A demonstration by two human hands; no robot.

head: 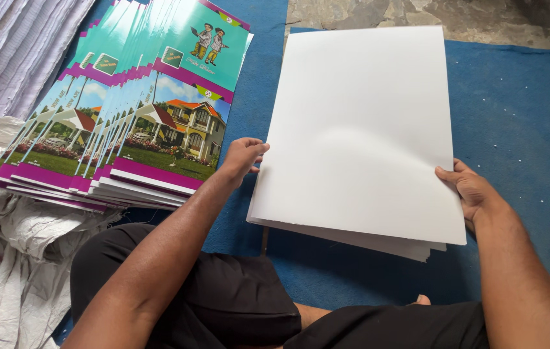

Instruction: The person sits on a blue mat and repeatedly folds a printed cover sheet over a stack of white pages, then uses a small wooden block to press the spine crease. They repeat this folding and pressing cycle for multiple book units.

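A stack of large white sheets lies on a blue mat in front of me. My left hand grips the stack's left edge, fingers curled over it. At the right edge my right hand holds the top sheets, thumb on top. The near edge of the stack is lifted slightly, with lower sheets showing beneath. To the left, fanned-out printed covers with a house picture, teal tops and purple borders lie in overlapping rows.
White woven sacks are crumpled at the left, and a pile of white paper sits at the top left. Bare concrete floor shows beyond the mat. My crossed legs in black shorts are at the bottom.
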